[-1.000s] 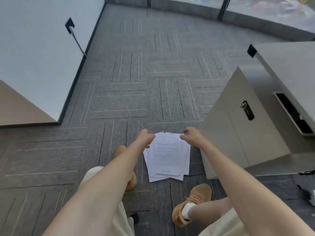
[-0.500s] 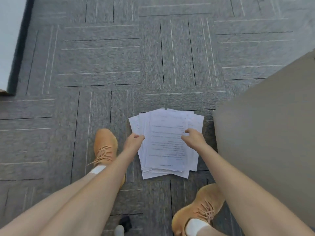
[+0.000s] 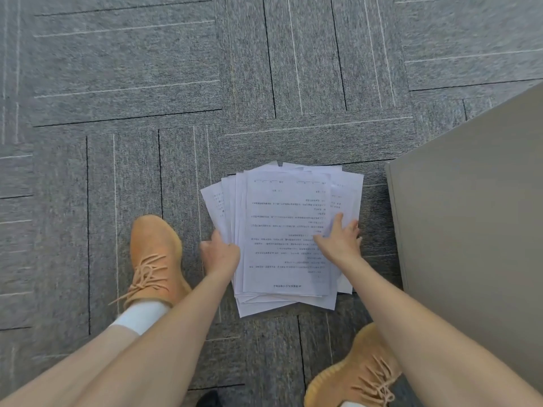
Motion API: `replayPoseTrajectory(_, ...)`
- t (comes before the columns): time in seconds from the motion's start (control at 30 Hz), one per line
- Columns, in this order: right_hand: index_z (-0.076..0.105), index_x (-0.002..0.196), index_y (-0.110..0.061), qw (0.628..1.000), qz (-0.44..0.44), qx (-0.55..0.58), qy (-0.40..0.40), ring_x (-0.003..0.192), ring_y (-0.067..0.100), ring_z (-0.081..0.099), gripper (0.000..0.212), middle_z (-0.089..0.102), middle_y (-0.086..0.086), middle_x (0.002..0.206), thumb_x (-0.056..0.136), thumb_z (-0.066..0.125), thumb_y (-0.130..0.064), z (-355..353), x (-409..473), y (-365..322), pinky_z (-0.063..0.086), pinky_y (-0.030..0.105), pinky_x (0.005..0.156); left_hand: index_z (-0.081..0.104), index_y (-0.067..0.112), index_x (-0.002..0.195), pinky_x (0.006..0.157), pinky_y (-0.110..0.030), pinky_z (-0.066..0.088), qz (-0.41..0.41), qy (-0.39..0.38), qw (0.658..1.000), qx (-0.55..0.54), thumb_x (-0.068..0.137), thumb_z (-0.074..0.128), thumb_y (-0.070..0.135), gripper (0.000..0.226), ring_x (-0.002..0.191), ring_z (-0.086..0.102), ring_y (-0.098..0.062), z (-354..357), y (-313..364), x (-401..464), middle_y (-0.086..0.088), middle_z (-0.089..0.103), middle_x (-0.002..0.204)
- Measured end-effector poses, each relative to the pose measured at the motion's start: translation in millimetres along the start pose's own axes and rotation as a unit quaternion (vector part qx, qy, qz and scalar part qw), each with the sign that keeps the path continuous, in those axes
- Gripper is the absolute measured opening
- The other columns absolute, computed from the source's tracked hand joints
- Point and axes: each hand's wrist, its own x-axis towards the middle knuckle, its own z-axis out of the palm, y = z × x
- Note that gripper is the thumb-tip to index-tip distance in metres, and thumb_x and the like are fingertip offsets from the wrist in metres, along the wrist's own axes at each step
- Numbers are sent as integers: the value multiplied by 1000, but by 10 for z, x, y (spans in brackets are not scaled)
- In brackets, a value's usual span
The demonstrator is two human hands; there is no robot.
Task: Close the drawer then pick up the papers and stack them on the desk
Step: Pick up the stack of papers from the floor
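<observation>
Moved lower and closer to the floor since half a second ago, with the papers (image 3: 286, 236) now larger in view. Right hand (image 3: 339, 242) shifted from pinching the right edge of the pile to lying flat on top of it, fingers (image 3: 338, 221) spread open on the top sheet and on the sheets that stick out at the right. Left hand (image 3: 220, 255) at the left edge of the pile, as before, but now curled, with the thumb on top of the left sheets; cannot tell if the fingers below are already closed under the paper, so the grasp on that side is unclear.

Papers lying as a loose, fanned pile on the grey carpet (image 3: 132, 83), printed side up, text upside down for the camera, corners not aligned. Pile not yet lifted; lower edge flat on the carpet. Just to the right of the pile, the beige cabinet (image 3: 470, 215), close to the right sheets but apart from them.

Left shoe (image 3: 152, 259), orange with laces, placed on the carpet just beside the left hand, white sock above it. Right shoe (image 3: 358, 374), same colour, near the bottom edge, below the pile and partly behind the right forearm. Both forearms bare, reaching down from the bottom of the view.
</observation>
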Motion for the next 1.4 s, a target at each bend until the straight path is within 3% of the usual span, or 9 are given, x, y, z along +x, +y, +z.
replayPoseTrajectory(0.27, 2, 158, -14, 993, -119, 1, 21, 154, 32, -2, 82, -2, 12, 167, 97, 51, -38, 225, -44, -70, 8, 47, 125, 12, 18, 154, 76, -40, 51, 107, -30, 989, 96, 89, 48, 4, 76, 94, 50, -28, 160, -15, -58, -6, 32, 118)
replayPoseTrajectory(0.37, 11, 157, -19, 991, -103, 40, 73, 152, 40, 6, 74, 7, 8, 167, 96, 51, -31, 216, -60, -71, 22, 54, 121, 23, 17, 150, 75, -37, 48, 152, -43, 985, 75, 88, 45, 1, 68, 93, 47, -27, 206, 14, -86, -6, 34, 115)
replayPoseTrajectory(0.63, 3, 156, -3, 996, -62, 44, 54, 154, 31, 3, 78, 2, 18, 166, 98, 48, -28, 310, -38, -61, 2, 42, 124, 47, 10, 124, 96, -42, 45, 51, -8, 999, -13, 82, 52, 13, 42, 119, 35, -33, 328, 176, -98, -11, 29, 136)
replayPoseTrajectory(0.73, 20, 153, -6, 993, -65, 72, 69, 146, 32, 28, 68, 28, 14, 160, 96, 49, -27, 394, -59, -101, 24, 46, 122, 33, 14, 141, 98, -44, 43, 12, 12, 999, -36, 82, 56, 15, 64, 126, 29, -33, 336, 216, -131, -9, 25, 144)
replayPoseTrajectory(0.8, 38, 139, -10, 987, -59, 104, 107, 124, 31, 51, 52, 54, 10, 137, 90, 51, -22, 394, -46, -107, 46, 50, 104, 23, 15, 149, 101, -44, 41, -3, 14, 999, -50, 83, 57, 16, 75, 131, 30, -34, 311, 229, -125, -11, 27, 146)
replayPoseTrajectory(0.87, 46, 128, -14, 983, -56, 118, 126, 113, 30, 56, 40, 60, 6, 124, 89, 52, -18, 369, -57, -121, 51, 49, 95, 20, 15, 152, 105, -48, 42, -20, 10, 996, -86, 84, 58, 15, 78, 133, 33, -36, 293, 242, -106, -15, 27, 148)
replayPoseTrajectory(1.1, 51, 128, -15, 978, -41, 152, 138, 106, 25, 58, 39, 59, 5, 122, 89, 57, -13, 302, -61, -105, 47, 37, 86, 45, 13, 131, 82, -42, 55, -92, -95, 945, -298, 85, 60, 6, 48, 98, 63, -30, 235, 236, -110, -8, 62, 115)
replayPoseTrajectory(1.27, 53, 124, -17, 980, -23, 158, 121, 93, 24, 53, 37, 55, 8, 117, 88, 57, -11, 257, -33, -79, 45, 35, 82, 56, 22, 122, 83, -38, 54, -12, -157, 955, -252, 86, 56, 0, 43, 98, 63, -26, 211, 257, -131, -2, 66, 111)
replayPoseTrajectory(1.4, 60, 117, -15, 980, -32, 173, 97, 98, 27, 59, 27, 56, 10, 116, 91, 59, -13, 162, -2, -17, 49, 38, 81, 55, 18, 127, 93, -52, 53, 7, -189, 948, -256, 85, 54, -7, 48, 108, 63, -31, 83, 231, -69, -7, 66, 120)
